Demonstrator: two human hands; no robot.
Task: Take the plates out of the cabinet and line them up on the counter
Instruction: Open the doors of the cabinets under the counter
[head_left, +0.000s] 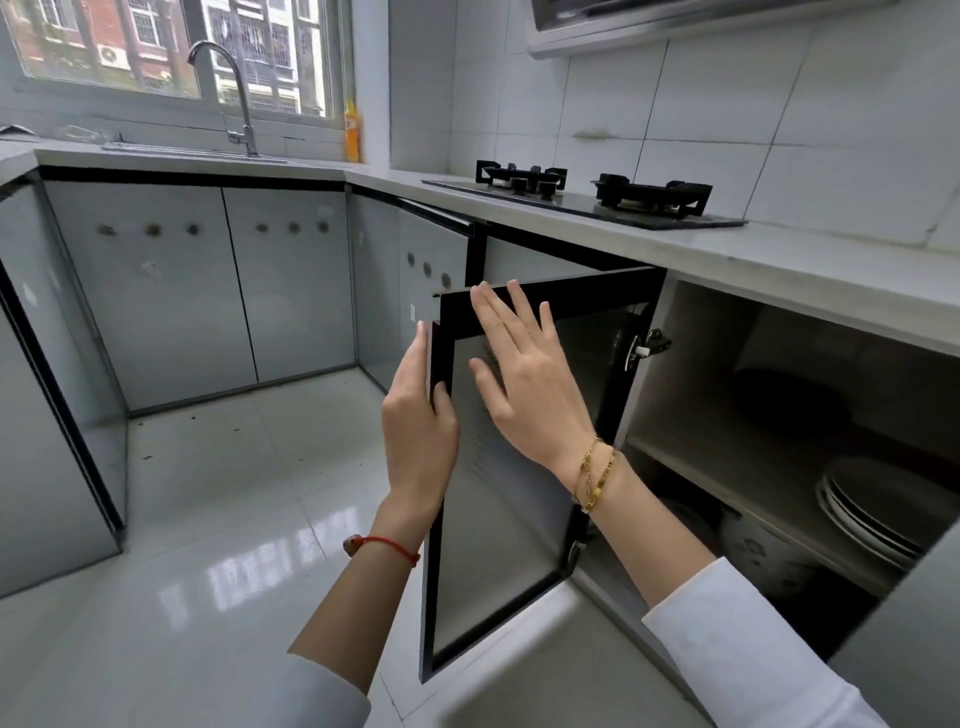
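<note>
Cabinet door (498, 467): black-framed, glass-panelled, stood swung open below the counter (779, 270), its free edge toward the camera.

Left hand (418, 426): gripped the door's free vertical edge, fingers on the outer face, thumb wrapped over the inner frame; red string bracelet (387, 545) on the wrist.

Right hand (524, 379): fingers spread, palm laid flat against the inner side of the glass, fingertips reaching the top frame; gold bracelets (595, 473) on the wrist.

Plates (872, 509): pale stack resting on the middle shelf (753, 483) inside the open cabinet, to the right of and below both hands, well apart from them, untouched.

Dark round dish (789, 400): farther back on the same shelf, in shadow; kind could not be told.

Patterned pot (763, 556): on the cabinet floor beneath the shelf.

Gas hob (587, 200): set into the counter above
</note>
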